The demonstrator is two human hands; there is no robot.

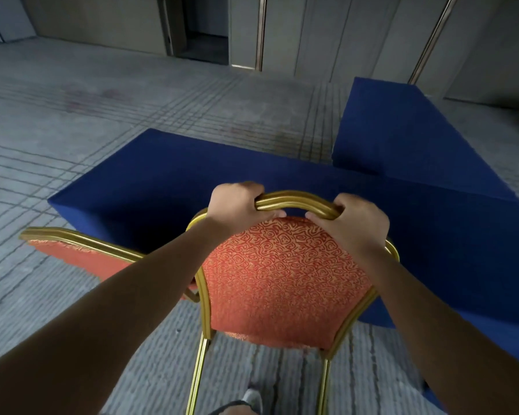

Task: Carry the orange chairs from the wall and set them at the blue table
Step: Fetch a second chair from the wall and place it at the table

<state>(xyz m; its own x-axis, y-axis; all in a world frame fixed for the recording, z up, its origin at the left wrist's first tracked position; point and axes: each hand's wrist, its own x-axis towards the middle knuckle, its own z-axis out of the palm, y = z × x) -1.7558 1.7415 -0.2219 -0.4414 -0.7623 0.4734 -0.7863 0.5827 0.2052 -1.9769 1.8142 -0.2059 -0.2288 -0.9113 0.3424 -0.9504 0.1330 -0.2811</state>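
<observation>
An orange chair (285, 283) with a patterned back and a gold metal frame stands right in front of me, its back toward me, close against the near side of the blue table (168, 175). My left hand (237, 205) grips the left part of the chair's top rail. My right hand (354, 223) grips the right part of the same rail. A second orange chair (81, 253) with the same gold frame stands to the left, also at the table's near side, partly hidden by my left forearm.
A second blue-covered table (402, 130) runs away at the back right, meeting the first. Grey lined carpet (72, 130) covers the floor. Grey panelled walls with a dark doorway (207, 28) stand at the far end. My shoe (252, 399) shows below the chair.
</observation>
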